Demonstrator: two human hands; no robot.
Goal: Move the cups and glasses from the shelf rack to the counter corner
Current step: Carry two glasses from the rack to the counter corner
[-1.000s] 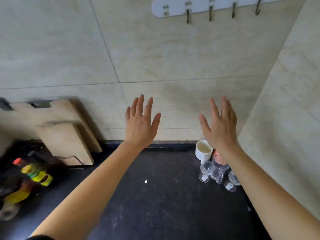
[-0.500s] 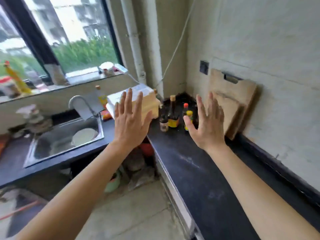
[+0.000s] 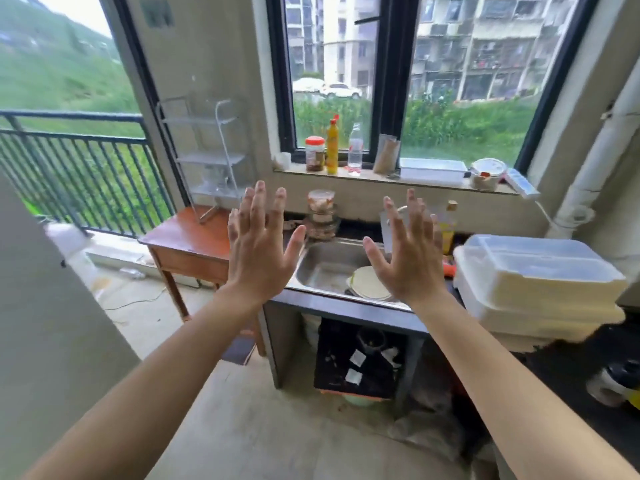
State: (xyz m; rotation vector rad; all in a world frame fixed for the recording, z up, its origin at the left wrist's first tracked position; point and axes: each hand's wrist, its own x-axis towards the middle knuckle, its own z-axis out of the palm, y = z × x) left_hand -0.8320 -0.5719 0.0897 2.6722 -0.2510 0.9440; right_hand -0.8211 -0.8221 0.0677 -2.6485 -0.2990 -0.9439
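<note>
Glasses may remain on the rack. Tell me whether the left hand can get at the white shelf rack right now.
Probably not yet: the left hand is open in mid-air, the shelf rack stands well beyond on the wooden table.

Shiny steel sink (image 3: 322,268); glossy reddish wood table (image 3: 187,237); white wire shelf rack (image 3: 211,157); translucent plastic box (image 3: 533,268)

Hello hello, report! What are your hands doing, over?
Left hand and right hand both open, empty, raised. Shelf rack ahead on wooden table, contents blurred. Nothing blocking the way there.
</note>
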